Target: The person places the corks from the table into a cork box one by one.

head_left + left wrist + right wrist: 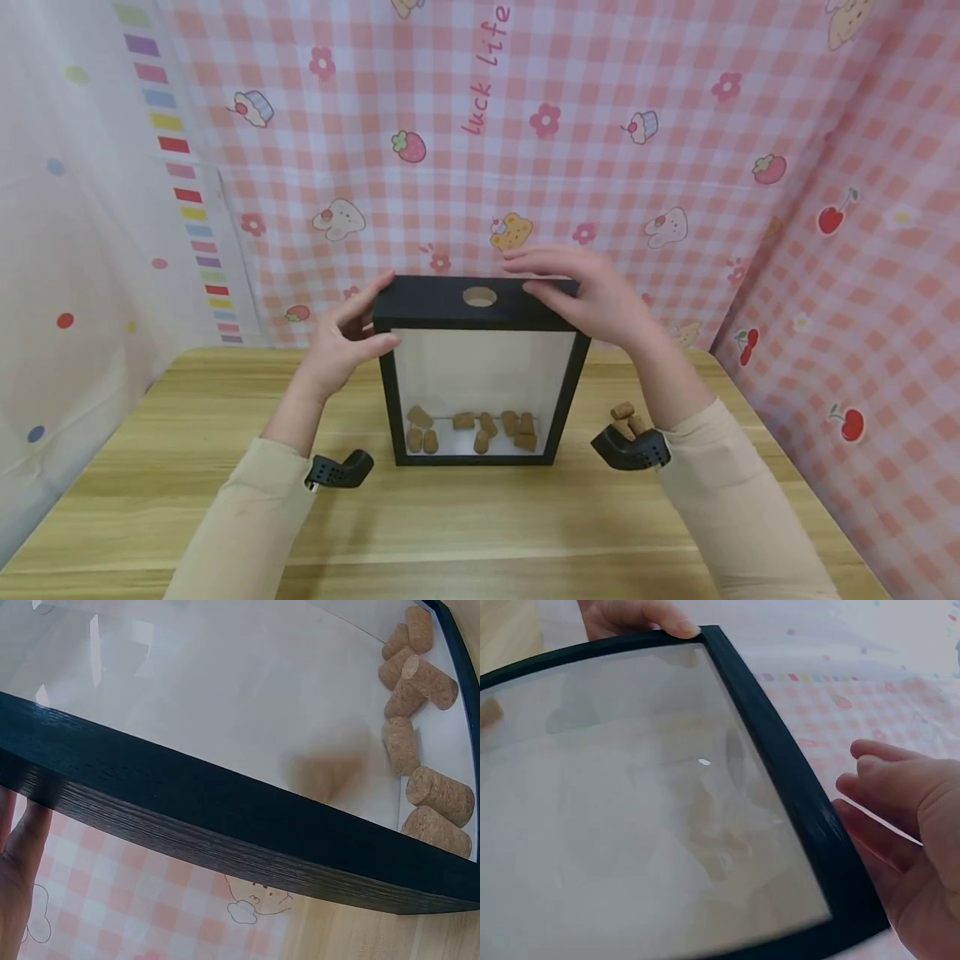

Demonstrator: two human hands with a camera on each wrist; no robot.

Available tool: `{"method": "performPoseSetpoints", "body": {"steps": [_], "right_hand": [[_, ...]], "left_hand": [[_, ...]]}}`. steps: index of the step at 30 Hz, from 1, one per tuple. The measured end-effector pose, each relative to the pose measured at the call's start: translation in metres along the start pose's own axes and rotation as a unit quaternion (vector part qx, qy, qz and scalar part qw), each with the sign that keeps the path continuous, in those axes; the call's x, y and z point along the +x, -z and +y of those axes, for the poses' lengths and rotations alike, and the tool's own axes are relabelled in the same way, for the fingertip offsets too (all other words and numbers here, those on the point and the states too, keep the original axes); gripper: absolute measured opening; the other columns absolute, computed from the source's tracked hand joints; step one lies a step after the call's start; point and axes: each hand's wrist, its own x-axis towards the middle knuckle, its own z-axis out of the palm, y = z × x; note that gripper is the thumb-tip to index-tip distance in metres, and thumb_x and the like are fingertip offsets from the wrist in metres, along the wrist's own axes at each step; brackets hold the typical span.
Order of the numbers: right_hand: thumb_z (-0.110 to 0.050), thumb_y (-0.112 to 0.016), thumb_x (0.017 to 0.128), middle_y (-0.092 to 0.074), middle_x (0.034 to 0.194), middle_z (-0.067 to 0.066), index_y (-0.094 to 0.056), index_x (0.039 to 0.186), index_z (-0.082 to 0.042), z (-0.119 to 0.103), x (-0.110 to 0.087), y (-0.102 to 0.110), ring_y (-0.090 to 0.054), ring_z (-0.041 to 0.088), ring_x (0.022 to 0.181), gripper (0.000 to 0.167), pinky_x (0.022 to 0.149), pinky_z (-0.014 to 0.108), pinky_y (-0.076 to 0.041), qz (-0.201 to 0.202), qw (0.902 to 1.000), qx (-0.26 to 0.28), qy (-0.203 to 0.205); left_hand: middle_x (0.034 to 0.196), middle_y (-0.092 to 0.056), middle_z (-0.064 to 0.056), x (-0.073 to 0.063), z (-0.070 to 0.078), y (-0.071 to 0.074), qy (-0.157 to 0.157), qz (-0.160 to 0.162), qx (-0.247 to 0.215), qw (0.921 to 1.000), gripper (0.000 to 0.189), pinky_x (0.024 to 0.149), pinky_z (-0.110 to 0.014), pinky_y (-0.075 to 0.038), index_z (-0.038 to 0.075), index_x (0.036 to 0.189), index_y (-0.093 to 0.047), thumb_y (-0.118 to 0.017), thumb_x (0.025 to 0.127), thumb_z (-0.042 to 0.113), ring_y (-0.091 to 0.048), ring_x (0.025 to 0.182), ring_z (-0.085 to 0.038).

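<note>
A black-framed shadow box with a clear front and a round hole in its top stands upright on the table. Several corks lie along its bottom inside. One blurred cork shows in mid-fall behind the pane in the left wrist view. My left hand grips the upper left corner, thumb on the front and fingers round the side and back. Over the top right end is my right hand, with relaxed fingers reaching toward the hole and nothing held in them.
Several loose corks lie on the wooden table to the right of the box, partly hidden by the black right wrist mount. A pink checked cloth hangs close behind the box, with another at the right.
</note>
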Motion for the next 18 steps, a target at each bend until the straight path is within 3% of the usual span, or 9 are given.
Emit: {"method": "performPoseSetpoints", "body": {"steps": [7, 12, 15, 18], "right_hand": [[0.021, -0.069, 0.079, -0.069, 0.119, 0.013, -0.068, 0.119, 0.007, 0.0, -0.044, 0.026, -0.06, 0.015, 0.112, 0.043, 0.095, 0.026, -0.044, 0.06, 0.9977, -0.009, -0.028], [0.019, -0.068, 0.081, -0.068, 0.118, 0.011, -0.067, 0.12, 0.008, 0.007, -0.091, 0.04, -0.06, 0.01, 0.106, 0.041, 0.09, 0.021, -0.045, 0.097, 0.9921, -0.007, -0.08], [0.019, -0.066, 0.083, -0.067, 0.121, 0.014, -0.065, 0.123, 0.008, 0.014, -0.119, 0.045, -0.06, 0.01, 0.113, 0.041, 0.094, 0.023, -0.045, 0.11, 0.9866, 0.0, -0.121], [0.02, -0.065, 0.084, -0.067, 0.123, 0.009, -0.064, 0.125, 0.007, 0.019, -0.144, 0.048, -0.06, 0.008, 0.114, 0.043, 0.093, 0.021, -0.045, 0.118, 0.9797, -0.004, -0.162]], "left_hand": [[0.156, -0.037, -0.001, 0.0, -0.001, -0.001, -0.002, -0.001, 0.004, 1.0, 0.072, 0.101, -0.025, -0.04, 0.017, 0.151, -0.045, -0.066, 0.087, -0.008, -0.032, 0.144, -0.016], [0.157, -0.037, -0.002, 0.001, -0.002, -0.002, -0.002, 0.0, 0.005, 1.0, 0.072, 0.1, -0.024, -0.041, 0.016, 0.151, -0.045, -0.066, 0.087, -0.008, -0.033, 0.143, -0.017], [0.157, -0.037, -0.001, 0.0, -0.001, -0.001, -0.001, -0.001, 0.011, 0.9999, 0.071, 0.102, -0.025, -0.038, 0.016, 0.151, -0.044, -0.066, 0.087, -0.007, -0.029, 0.145, -0.016], [0.157, -0.037, 0.001, -0.001, -0.001, 0.0, 0.001, 0.002, 0.016, 0.9999, 0.071, 0.103, -0.024, -0.036, 0.016, 0.151, -0.044, -0.066, 0.087, -0.006, -0.026, 0.146, -0.016]]}}
